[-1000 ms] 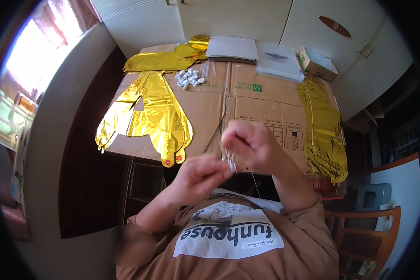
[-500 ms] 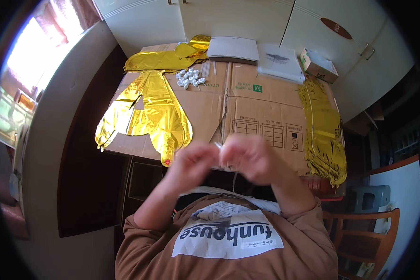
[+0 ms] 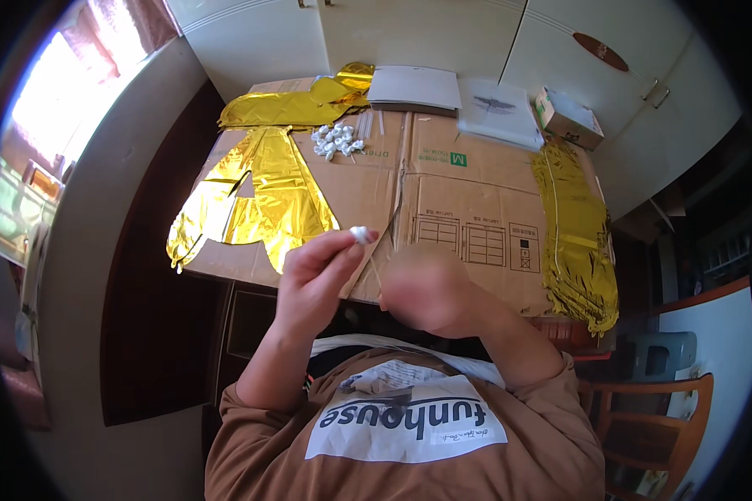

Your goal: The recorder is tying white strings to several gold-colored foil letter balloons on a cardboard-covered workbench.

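Note:
My left hand pinches a small white bundle between thumb and fingertips, above the table's near edge. A thin pale strand runs from it down toward my right hand. That hand is blurred but closed, with the strand's lower end at its fingers. Left of my hands, a flat gold foil balloon shaped like a letter A lies on the cardboard. My left hand covers its lower right tip. Beyond it sits a pile of similar white bundles.
Cardboard covers the table. More gold foil lies at the far left, and a bunch of gold foil balloons at the right edge. White box, clear-topped packet and small carton stand along the back.
My hands have moved apart. The left has risen slightly with the white bundle showing at its fingertips, while the right has shifted lower, and the pale strand now stretches between them.

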